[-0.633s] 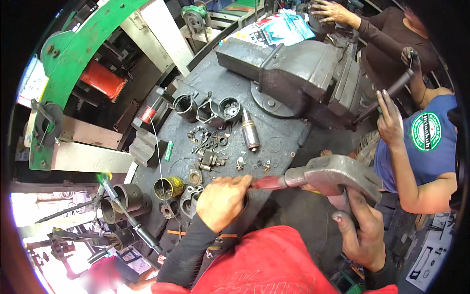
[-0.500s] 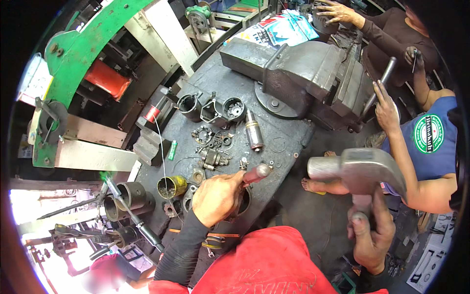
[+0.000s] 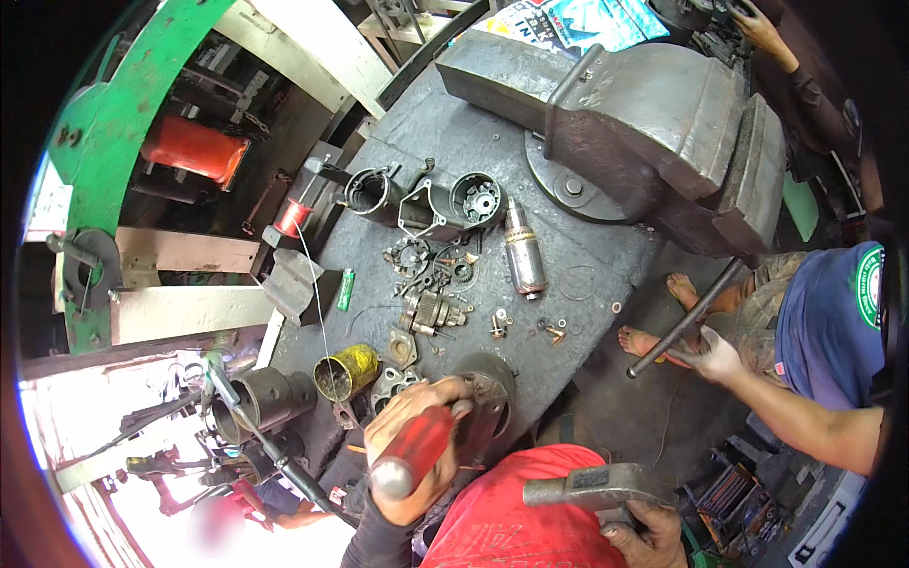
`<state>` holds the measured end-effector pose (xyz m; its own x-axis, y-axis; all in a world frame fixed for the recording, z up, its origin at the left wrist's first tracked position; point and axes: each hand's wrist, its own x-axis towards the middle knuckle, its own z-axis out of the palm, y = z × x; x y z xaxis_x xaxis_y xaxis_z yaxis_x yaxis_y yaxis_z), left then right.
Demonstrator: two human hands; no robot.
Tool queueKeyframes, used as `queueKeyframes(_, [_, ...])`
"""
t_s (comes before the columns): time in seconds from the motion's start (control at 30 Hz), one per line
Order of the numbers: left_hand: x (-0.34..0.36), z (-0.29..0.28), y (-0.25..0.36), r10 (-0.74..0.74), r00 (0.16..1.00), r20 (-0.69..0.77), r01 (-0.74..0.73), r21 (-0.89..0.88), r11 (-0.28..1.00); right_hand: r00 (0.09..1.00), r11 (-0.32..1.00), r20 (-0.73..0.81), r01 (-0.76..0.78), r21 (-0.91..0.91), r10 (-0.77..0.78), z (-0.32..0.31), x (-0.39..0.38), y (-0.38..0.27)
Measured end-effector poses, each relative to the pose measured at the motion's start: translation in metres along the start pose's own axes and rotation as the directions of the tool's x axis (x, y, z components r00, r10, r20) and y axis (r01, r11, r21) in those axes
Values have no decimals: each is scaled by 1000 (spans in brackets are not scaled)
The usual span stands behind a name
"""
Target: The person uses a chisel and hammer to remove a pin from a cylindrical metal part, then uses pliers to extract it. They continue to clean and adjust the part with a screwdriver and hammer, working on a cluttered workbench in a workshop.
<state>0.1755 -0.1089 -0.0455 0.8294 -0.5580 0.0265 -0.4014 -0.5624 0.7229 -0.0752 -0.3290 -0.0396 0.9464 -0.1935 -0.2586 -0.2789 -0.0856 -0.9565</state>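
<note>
My left hand (image 3: 407,435) is closed round a red-handled tool (image 3: 421,443) with a metal butt; its tip is out of sight. Just beyond that hand stands a dark metal cylinder housing (image 3: 492,379). A hammer (image 3: 592,487) is gripped in my right hand (image 3: 649,538), in front of my red shirt at the lower edge. Its steel head points left, apart from the red-handled tool. On the bench ahead lie a starter armature (image 3: 525,254), a cast housing (image 3: 431,210), a pinion gear (image 3: 434,310) and several small loose parts.
A large bench vise (image 3: 644,123) fills the far right of the dark bench (image 3: 398,142). At right, another person's hand (image 3: 712,358) holds a steel bar (image 3: 684,322). A yellow can (image 3: 347,371), red wire spool (image 3: 294,218) and green lighter (image 3: 347,289) sit at left.
My left hand has tilted the red-handled tool, its butt now lower and nearer me. The hammer has dropped down and left. The other person's hand and the steel bar have swung lower.
</note>
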Motion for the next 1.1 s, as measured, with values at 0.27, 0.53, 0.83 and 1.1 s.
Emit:
queueKeyframes(0.27, [0,4,-5,-105,994,18,106,-148,983,998,1000,68,8,30,-10,8,25,-1])
queueKeyframes(0.53, [9,6,1,-129,986,108,135,-51,989,995,998,73,62,14,-63,10,37,10])
queueKeyframes(0.83, [16,7,7,-208,969,134,221,-97,970,999,998,-16,51,-21,-51,15,36,13])
queueKeyframes(1.1, [17,7,9,-242,958,155,246,-7,969,998,996,-2,59,67,-59,4,32,19])
